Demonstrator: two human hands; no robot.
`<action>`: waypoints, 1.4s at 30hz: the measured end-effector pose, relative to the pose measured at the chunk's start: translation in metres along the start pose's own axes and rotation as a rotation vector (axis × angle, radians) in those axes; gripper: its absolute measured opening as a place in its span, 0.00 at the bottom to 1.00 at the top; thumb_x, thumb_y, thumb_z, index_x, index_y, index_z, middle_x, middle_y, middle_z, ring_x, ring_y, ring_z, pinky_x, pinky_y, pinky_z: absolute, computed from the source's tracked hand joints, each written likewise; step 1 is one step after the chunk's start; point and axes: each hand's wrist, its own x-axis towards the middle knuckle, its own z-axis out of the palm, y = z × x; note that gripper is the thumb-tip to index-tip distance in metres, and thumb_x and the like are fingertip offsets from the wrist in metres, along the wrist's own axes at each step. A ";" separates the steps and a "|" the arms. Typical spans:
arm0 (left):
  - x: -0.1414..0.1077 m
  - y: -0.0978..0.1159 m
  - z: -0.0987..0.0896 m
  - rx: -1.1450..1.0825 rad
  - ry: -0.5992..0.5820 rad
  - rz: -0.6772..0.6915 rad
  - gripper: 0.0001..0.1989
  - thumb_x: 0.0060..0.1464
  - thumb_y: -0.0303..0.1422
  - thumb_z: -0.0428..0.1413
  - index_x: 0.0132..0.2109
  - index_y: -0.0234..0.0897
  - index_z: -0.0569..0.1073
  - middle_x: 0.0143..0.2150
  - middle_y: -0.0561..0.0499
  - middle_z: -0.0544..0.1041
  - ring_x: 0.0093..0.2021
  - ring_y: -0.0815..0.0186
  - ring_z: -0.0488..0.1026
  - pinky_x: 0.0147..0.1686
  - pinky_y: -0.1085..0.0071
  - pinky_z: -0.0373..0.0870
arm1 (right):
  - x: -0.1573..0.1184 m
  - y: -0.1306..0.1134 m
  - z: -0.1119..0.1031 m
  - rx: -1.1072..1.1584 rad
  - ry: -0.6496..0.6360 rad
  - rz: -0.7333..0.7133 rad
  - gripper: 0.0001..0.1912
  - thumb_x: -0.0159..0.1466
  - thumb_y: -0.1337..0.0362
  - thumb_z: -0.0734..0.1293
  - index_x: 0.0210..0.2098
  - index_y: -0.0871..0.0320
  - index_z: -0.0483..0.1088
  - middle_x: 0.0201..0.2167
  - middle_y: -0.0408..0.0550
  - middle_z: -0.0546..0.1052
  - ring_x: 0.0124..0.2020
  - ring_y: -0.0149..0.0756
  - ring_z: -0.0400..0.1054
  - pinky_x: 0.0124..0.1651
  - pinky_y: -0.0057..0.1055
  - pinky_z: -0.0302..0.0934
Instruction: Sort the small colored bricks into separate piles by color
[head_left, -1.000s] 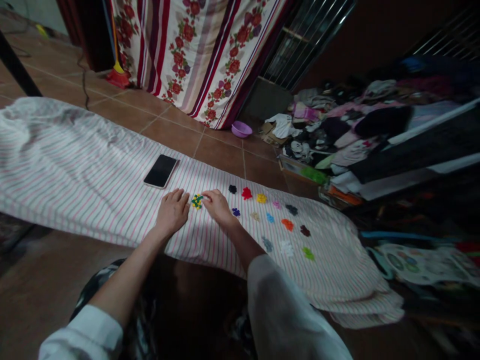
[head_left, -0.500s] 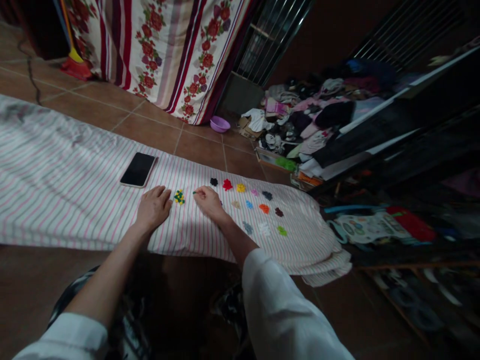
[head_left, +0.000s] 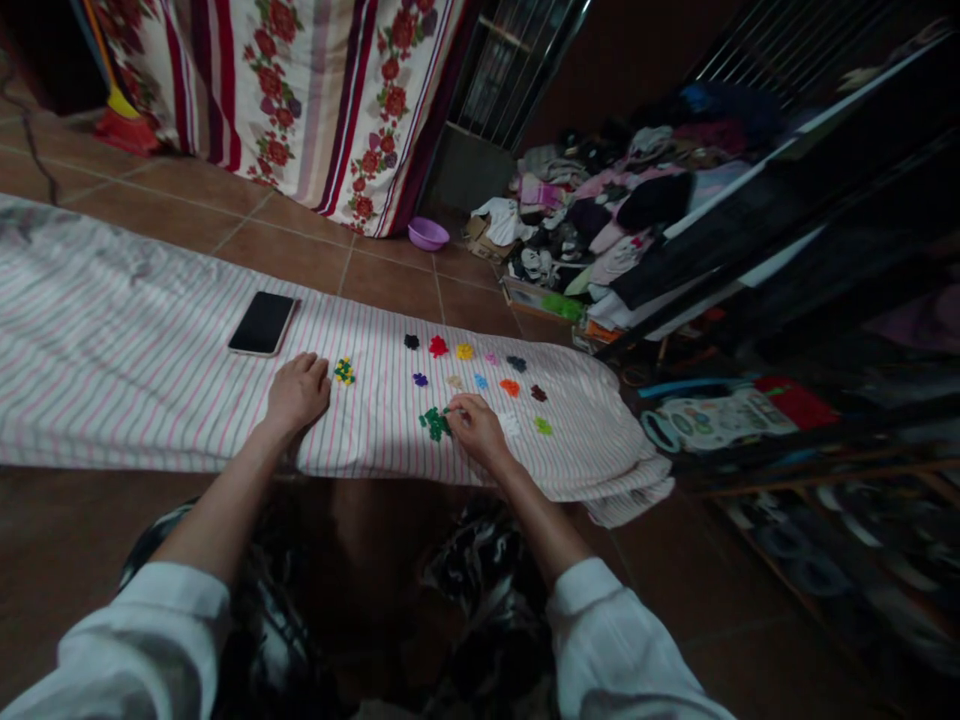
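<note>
The right hand has its fingertips drawn together at the right edge of the green pile; whether a piece is pinched there I cannot tell. Well apart from it, the left hand lies palm down, fingers extended, on the striped cloth. Just right of that hand sits the yellow-and-green cluster. The soft cloth could shift if the left hand drags, scattering the cluster. Beyond the right hand, a sweeping wrist might mix the white pile or beige pile with the green.
</note>
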 end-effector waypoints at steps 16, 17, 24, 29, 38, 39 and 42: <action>0.000 -0.003 0.004 -0.031 0.015 -0.010 0.18 0.59 0.35 0.45 0.51 0.35 0.74 0.55 0.39 0.73 0.57 0.52 0.69 0.56 0.54 0.67 | 0.001 0.017 0.023 -0.083 -0.039 0.031 0.13 0.59 0.69 0.57 0.37 0.57 0.72 0.39 0.52 0.76 0.45 0.40 0.69 0.54 0.38 0.63; 0.000 -0.003 0.003 -0.031 0.017 -0.011 0.18 0.59 0.35 0.46 0.51 0.36 0.74 0.55 0.40 0.73 0.57 0.52 0.68 0.56 0.54 0.66 | -0.001 0.017 0.025 -0.064 -0.014 0.041 0.14 0.60 0.69 0.56 0.39 0.58 0.72 0.41 0.52 0.76 0.46 0.40 0.69 0.55 0.39 0.62; 0.001 -0.002 0.003 -0.024 -0.014 -0.012 0.18 0.59 0.35 0.44 0.50 0.34 0.73 0.55 0.38 0.73 0.57 0.52 0.69 0.56 0.55 0.66 | -0.019 0.010 0.045 0.032 0.157 0.138 0.21 0.64 0.67 0.52 0.49 0.62 0.70 0.50 0.57 0.74 0.54 0.40 0.67 0.61 0.41 0.60; 0.001 -0.001 0.004 -0.023 -0.022 -0.003 0.20 0.60 0.36 0.43 0.51 0.31 0.73 0.56 0.36 0.72 0.58 0.52 0.67 0.59 0.57 0.64 | -0.016 0.010 0.050 0.025 0.158 0.139 0.22 0.63 0.67 0.52 0.51 0.65 0.69 0.51 0.60 0.74 0.55 0.42 0.66 0.61 0.44 0.58; 0.002 -0.002 0.006 -0.057 -0.018 -0.021 0.19 0.59 0.36 0.44 0.51 0.34 0.73 0.57 0.38 0.72 0.58 0.52 0.67 0.58 0.55 0.64 | -0.013 0.003 0.048 0.062 0.146 0.145 0.21 0.65 0.66 0.52 0.51 0.61 0.69 0.44 0.55 0.75 0.49 0.41 0.68 0.58 0.42 0.60; 0.002 -0.002 0.006 -0.059 -0.018 -0.024 0.19 0.59 0.36 0.44 0.51 0.35 0.73 0.57 0.38 0.72 0.58 0.52 0.67 0.58 0.54 0.64 | -0.014 0.003 0.048 0.070 0.148 0.140 0.21 0.65 0.66 0.51 0.51 0.62 0.69 0.45 0.56 0.75 0.49 0.41 0.68 0.58 0.42 0.60; 0.002 -0.002 0.006 -0.055 -0.022 -0.025 0.19 0.59 0.36 0.44 0.51 0.35 0.73 0.56 0.38 0.72 0.58 0.52 0.67 0.58 0.54 0.64 | -0.016 0.003 0.048 0.079 0.168 0.131 0.21 0.65 0.66 0.52 0.51 0.61 0.69 0.47 0.56 0.75 0.51 0.42 0.67 0.59 0.43 0.59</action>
